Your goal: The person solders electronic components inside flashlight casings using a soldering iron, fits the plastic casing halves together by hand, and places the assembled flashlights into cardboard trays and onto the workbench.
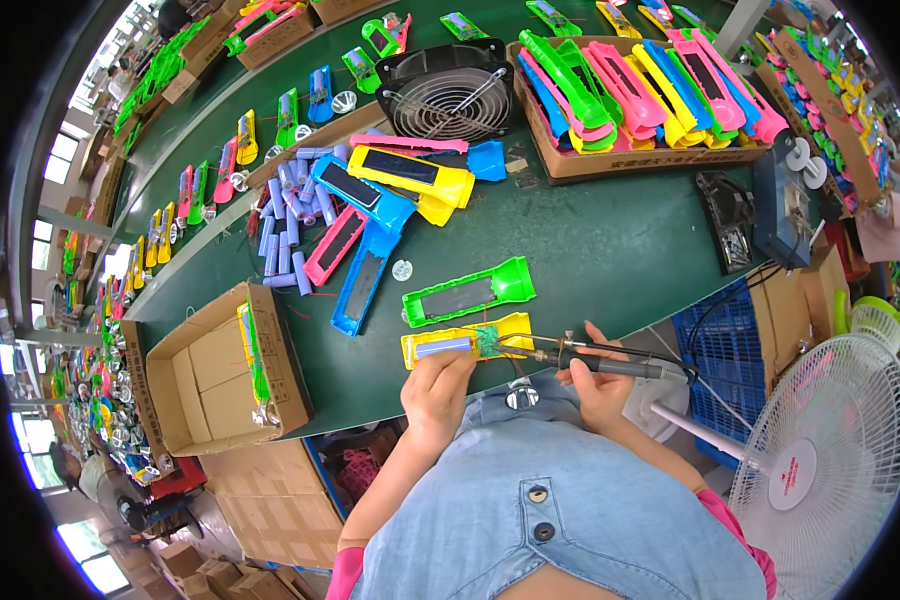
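Left hand point(436, 385) steadies yellow shell point(467, 341); right hand point(600, 385) grips soldering iron point(610, 366).

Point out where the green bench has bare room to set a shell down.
The widest bare patch of the green bench lies right of the green shell, below the carton of shells and left of the black tray. A narrower strip runs between the open carton and the blue shell. Around the battery cells it is crowded.

I see a long green workbench point(610, 250) running from the lower left up toward the far right, its near edge curving past me. Bright windows point(55, 165) line the left wall and throw daylight in. A white standing fan point(835, 450) sits at the lower right beside a blue plastic crate point(730, 340). Cardboard boxes point(270, 500) crowd the floor under the bench's near edge.
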Motion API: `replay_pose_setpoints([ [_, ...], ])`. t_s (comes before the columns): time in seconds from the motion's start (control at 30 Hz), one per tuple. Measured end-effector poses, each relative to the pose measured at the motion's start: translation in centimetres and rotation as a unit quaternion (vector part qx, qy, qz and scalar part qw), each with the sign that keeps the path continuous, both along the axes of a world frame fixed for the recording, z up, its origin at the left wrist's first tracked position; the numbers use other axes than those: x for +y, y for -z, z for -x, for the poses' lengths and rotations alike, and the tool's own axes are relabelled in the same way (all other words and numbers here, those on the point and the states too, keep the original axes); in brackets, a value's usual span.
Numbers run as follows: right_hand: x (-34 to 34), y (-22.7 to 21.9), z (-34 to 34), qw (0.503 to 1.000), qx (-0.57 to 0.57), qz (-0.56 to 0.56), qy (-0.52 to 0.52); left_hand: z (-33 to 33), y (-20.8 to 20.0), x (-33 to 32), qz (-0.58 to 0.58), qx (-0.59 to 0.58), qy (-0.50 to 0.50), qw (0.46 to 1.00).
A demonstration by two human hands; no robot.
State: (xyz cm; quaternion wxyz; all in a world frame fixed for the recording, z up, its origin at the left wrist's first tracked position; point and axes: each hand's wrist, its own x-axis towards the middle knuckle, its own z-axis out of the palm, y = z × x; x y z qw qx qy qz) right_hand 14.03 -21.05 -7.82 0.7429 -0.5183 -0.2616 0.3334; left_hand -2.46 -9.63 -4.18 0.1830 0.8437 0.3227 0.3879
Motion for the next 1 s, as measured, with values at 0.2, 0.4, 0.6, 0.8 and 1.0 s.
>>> replay_pose_setpoints([
  [0.2,-0.57,0.08,-0.06,1.0,0.0,0.01,0.013,-0.58,0.22,0.16,0.003,0.027,0.015,1.0],
  [0.4,-0.61,-0.06,-0.09,1.0,-0.001,0.013,0.017,-0.18,0.08,0.72,-0.109,0.129,0.095,0.981],
  [0.6,-0.63,-0.24,0.22,1.0,0.013,0.02,0.015,-0.12,0.63,0.97,-0.152,0.171,0.128,0.965],
  [0.8,-0.53,-0.07,0.42,0.999,0.023,0.023,0.019,-0.26,0.59,0.92,-0.169,0.175,0.126,0.962],
  [1.0,-0.52,0.43,0.5,0.999,0.014,0.027,0.015,-0.27,0.61,0.87,-0.169,0.174,0.122,0.962],
])
